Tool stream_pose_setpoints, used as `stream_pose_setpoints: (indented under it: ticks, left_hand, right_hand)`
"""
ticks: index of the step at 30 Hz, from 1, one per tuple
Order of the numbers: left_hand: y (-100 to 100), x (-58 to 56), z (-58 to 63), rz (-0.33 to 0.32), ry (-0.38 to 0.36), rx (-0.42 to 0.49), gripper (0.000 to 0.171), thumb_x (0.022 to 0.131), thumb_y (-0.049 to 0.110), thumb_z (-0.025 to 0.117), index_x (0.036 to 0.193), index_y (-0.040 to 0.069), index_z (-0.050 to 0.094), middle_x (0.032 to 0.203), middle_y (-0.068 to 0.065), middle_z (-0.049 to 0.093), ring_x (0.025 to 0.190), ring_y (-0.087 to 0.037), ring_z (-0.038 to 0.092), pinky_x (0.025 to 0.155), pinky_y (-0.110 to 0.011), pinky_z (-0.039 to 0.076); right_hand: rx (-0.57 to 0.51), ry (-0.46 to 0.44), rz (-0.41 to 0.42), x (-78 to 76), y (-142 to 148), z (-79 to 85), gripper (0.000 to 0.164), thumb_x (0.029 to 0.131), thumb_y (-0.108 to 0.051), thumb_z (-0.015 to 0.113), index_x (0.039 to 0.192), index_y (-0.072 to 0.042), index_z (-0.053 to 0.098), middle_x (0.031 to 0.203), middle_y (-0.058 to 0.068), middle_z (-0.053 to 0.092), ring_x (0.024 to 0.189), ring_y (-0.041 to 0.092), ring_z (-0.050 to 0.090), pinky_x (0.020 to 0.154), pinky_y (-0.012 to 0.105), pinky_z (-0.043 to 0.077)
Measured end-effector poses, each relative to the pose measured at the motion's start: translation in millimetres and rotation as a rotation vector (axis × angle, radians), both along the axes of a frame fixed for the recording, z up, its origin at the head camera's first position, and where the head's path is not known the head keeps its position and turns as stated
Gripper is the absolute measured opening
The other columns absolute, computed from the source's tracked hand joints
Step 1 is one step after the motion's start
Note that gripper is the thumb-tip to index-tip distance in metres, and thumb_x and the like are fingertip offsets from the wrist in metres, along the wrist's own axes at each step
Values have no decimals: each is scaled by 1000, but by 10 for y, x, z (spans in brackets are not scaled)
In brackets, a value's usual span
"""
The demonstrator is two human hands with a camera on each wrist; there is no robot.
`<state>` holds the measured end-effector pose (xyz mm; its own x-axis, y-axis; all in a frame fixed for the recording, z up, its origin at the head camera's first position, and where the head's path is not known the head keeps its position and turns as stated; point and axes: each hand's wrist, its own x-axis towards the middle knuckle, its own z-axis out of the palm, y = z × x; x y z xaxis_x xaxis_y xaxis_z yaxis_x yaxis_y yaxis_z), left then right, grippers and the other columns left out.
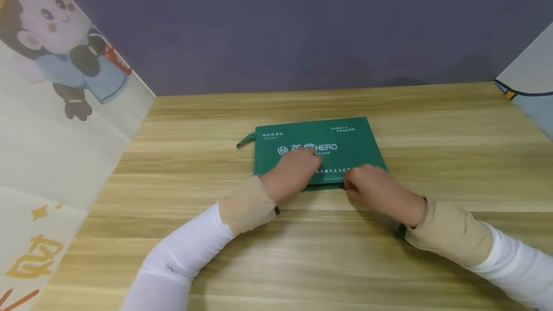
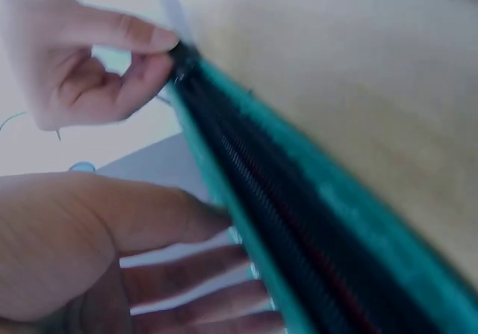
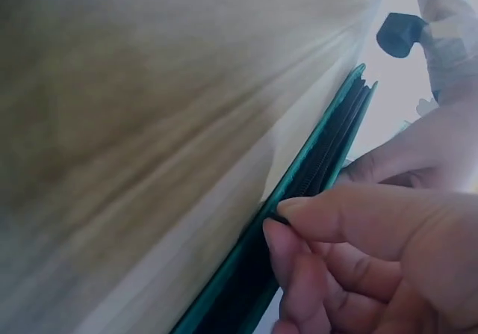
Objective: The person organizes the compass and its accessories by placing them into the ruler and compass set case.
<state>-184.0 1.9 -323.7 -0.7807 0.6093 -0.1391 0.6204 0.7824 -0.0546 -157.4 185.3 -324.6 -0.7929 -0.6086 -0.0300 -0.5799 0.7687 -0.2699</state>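
A green zip case (image 1: 354, 138) with white lettering and HERO printed on its cover lies flat on the wooden table. My left hand (image 1: 294, 171) rests on the cover, fingers extended over the lettering. Its thumb (image 2: 172, 218) lies along the case's near edge in the left wrist view. With thumb and forefinger, my right hand (image 1: 380, 188) pinches a small dark zipper pull (image 3: 278, 217) on that same edge. The zipper (image 2: 250, 173) runs along the dark strip between the two green edges, its teeth visible.
A green wrist loop (image 1: 245, 140) sticks out from the case's left side. Beyond the wooden table (image 1: 207, 114) stands a dark purple panel (image 1: 302, 28). A cartoon-printed panel (image 1: 65, 152) borders the left side, and a black cable (image 1: 524, 92) hangs by the far right corner.
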Motion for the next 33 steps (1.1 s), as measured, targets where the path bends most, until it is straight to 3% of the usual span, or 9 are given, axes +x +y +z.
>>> stream_pose_setpoints:
  ticks: [3, 8, 12, 15, 21, 30, 33]
  left_hand:
    - [-100, -71, 27, -62, -48, 79, 23, 93, 6, 54, 110, 13, 68, 104, -3, 66, 93, -17, 62, 78, -29, 51]
    - [-382, -258, 79, -133, -161, 220, 28, 91, 11, 61, 118, 9, 66, 116, -5, 66, 108, -17, 60, 93, -31, 46]
    - [-592, -374, 68, -88, -160, 185, 38, 91, 14, 61, 128, 8, 58, 130, -8, 57, 121, -22, 53, 100, -35, 42]
    - [-676, -398, 40, -71, -160, 148, 44, 92, 18, 60, 135, 8, 51, 139, -11, 48, 129, -26, 44, 104, -37, 38]
    - [-681, -326, -11, -79, -141, 143, 44, 93, 20, 59, 135, 7, 51, 141, -15, 44, 129, -29, 44, 104, -39, 37]
    - [-513, -144, 31, -73, -125, 117, 39, 92, 20, 61, 126, 4, 59, 131, -19, 54, 117, -32, 55, 97, -40, 44]
    - [-450, -71, 44, -84, -115, 94, 36, 90, 21, 63, 122, 4, 62, 122, -16, 61, 106, -28, 61, 91, -38, 48]
  right_hand:
    - [0, -2, -4, 7, -4, 16, 24, 78, 3, 64, 60, -11, 56, 56, -4, 50, 52, 9, 39, 49, 24, 35]
    - [7, -11, -13, -13, 38, 22, 28, 76, 5, 63, 57, -12, 51, 55, -4, 44, 53, 10, 34, 49, 24, 30]
    - [0, -15, -33, -52, 113, 16, 27, 76, 5, 62, 58, -12, 50, 56, -3, 42, 53, 11, 33, 49, 24, 29]
    - [-12, -9, -42, -117, 180, 14, 26, 76, 5, 62, 60, -11, 51, 58, -2, 44, 54, 11, 34, 50, 25, 31]
    - [-1, -30, -84, -335, 316, 29, 24, 78, 5, 62, 61, -9, 52, 58, 0, 46, 56, 14, 38, 52, 27, 32]
    - [-7, -14, -132, -707, 384, 11, 34, 78, 8, 57, 55, -11, 39, 53, -2, 31, 53, 13, 29, 51, 28, 26]
    - [-7, -4, -143, -825, 391, -10, 32, 77, 6, 57, 55, -10, 41, 53, -1, 36, 52, 14, 33, 50, 28, 28]
